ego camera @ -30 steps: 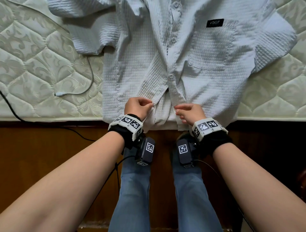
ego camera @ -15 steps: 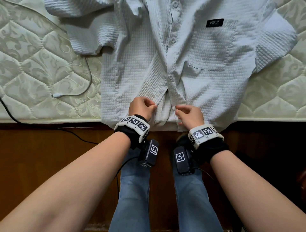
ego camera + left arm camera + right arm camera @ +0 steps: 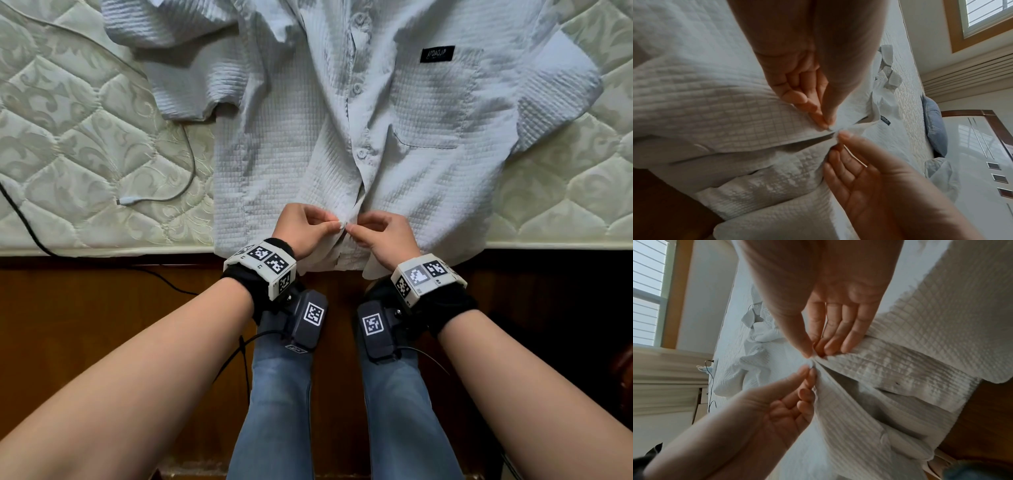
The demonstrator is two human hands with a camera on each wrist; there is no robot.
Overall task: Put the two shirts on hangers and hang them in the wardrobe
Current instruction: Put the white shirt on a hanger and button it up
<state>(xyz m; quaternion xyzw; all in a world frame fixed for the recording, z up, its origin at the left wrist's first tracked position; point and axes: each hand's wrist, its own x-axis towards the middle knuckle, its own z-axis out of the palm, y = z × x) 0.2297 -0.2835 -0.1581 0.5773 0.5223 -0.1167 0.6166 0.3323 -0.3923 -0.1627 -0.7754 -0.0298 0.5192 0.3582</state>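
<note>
A white waffle-textured short-sleeved shirt (image 3: 291,154) lies front up on the mattress (image 3: 68,137), its hem hanging over the near edge. It has a chest pocket and a black label (image 3: 437,54). My left hand (image 3: 334,222) and right hand (image 3: 356,230) meet at the lower front placket, each pinching one edge between thumb and fingertips. The left wrist view shows the left hand (image 3: 825,123) pinching from above and the right hand (image 3: 839,141) from below. In the right wrist view, the right hand (image 3: 813,352) and left hand (image 3: 807,373) hold the fabric tip to tip.
A white cable with a plug (image 3: 154,200) curls on the mattress left of the shirt, and a black cable (image 3: 27,222) runs off the edge. The wooden bed frame (image 3: 102,308) is below. A blue pillow (image 3: 935,129), bunched pale cloth (image 3: 941,172) and a glossy white panel (image 3: 972,162) lie beyond.
Both hands have moved up from the hem and towards each other. They were apart on the two front flaps; now their fingertips meet at the placket.
</note>
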